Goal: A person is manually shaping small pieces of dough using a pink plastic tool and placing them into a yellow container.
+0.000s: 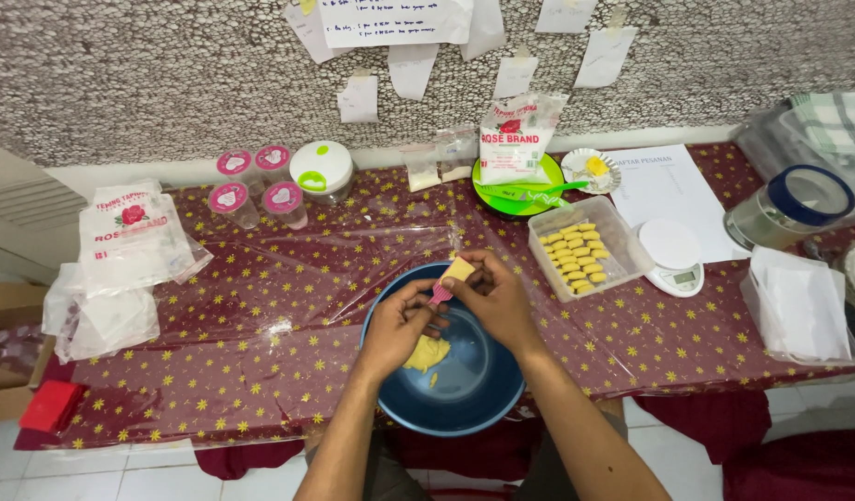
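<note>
Both hands meet over the far rim of the blue bowl (465,408), which sits at the near edge of the table (261,371), pulled close so the work stays right under the person's eyes. The right hand (498,301) pinches a pale yellow dough piece (459,270) at its fingertips, lifted clear of the bowl and tilted up toward the light. The left hand (397,324) is curled shut around a small pink tool (440,294), whose tip touches the underside of that piece; it looks like a crimper or tiny brush, but it is too small to tell which. Holding both over the bowl makes sense to me: any crumbs would drop back onto the dough lump (427,353) lying on the bowl's floor, just below the left hand. A clear tray (622,243) stands just right of the bowl, within easy reach of the right hand, with rows of yellow shaped pieces (573,257) laid side by side. Beyond it a white scale (673,255) rests on a paper sheet (664,190). Further back, against the wall, stand a flour bag (514,139) on a green plate (502,199), and four pink-lidded cups (257,184) well off to the left, out of the way.
</note>
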